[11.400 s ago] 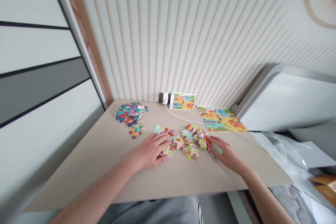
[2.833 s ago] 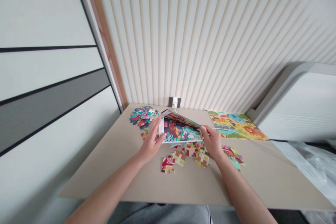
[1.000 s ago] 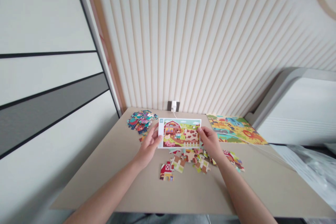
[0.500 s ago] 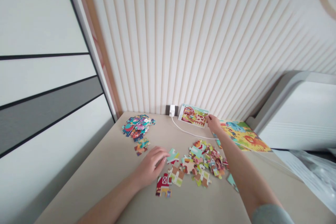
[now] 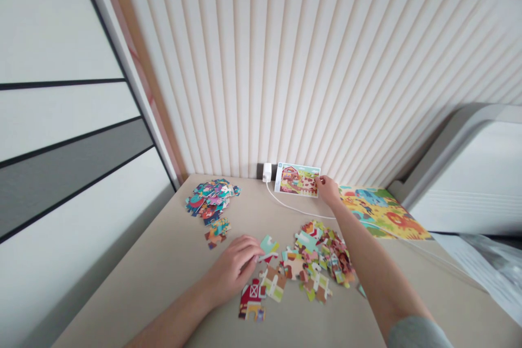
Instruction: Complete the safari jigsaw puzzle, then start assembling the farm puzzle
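Note:
My right hand [image 5: 328,190] reaches across the table and pinches the right edge of a farm picture card [image 5: 299,180], which leans at the wall with a red barn and a spotted cow on it. On the table my left hand [image 5: 237,265] lies with its fingers curled together, the tips at the left edge of a light blue, white and red puzzle piece [image 5: 269,247]. Just below are a brown and pale green piece [image 5: 274,281] and a red barn piece [image 5: 252,299]. A pile of farm puzzle pieces [image 5: 318,255] spreads to the right, partly behind my right forearm.
A second pile of bluish and purple puzzle pieces [image 5: 212,198] is at the back left. A white charger [image 5: 267,172] sits in the wall socket, its cable [image 5: 299,210] running right under my arm. At the right lies a yellow animal picture [image 5: 393,215], beside clear plastic [image 5: 491,261].
My right hand has shifted the farm card slightly left and turned it more level and facing me. My left hand stays by the same piece. The view has tilted a little.

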`<action>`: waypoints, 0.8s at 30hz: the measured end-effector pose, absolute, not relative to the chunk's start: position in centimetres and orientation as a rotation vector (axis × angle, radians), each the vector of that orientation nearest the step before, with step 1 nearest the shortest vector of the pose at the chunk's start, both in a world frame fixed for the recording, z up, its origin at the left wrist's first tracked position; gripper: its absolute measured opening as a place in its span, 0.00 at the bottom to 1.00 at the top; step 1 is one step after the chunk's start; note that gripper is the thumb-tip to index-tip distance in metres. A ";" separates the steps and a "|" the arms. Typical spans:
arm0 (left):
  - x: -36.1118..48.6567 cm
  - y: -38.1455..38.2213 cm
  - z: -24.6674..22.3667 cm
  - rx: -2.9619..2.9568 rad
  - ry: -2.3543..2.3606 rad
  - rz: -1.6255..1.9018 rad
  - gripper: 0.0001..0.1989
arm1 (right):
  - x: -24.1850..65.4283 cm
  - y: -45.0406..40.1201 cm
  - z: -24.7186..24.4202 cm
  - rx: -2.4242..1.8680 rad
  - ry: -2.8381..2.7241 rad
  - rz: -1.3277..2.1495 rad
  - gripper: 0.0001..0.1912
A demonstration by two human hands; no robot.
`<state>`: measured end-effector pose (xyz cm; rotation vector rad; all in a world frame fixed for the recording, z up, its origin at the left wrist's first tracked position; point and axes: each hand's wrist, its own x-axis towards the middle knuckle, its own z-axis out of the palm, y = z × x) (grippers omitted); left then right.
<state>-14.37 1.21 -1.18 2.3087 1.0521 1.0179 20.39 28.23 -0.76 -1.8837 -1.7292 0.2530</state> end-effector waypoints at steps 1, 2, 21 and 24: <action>-14.4 1.2 -1.2 2.308 1.051 1.021 0.12 | 20.4 28.2 -0.6 -1.880 -1.724 0.239 0.22; -14.4 1.2 -1.2 2.307 1.048 1.023 0.12 | 20.5 28.1 -0.4 -1.877 -1.721 0.227 0.22; -14.5 1.1 -1.1 2.303 1.068 1.064 0.12 | 19.2 26.7 1.7 -1.887 -1.714 0.130 0.21; -14.6 1.2 -1.2 2.305 1.077 1.058 0.13 | 19.1 26.7 1.2 -1.927 -1.708 0.162 0.21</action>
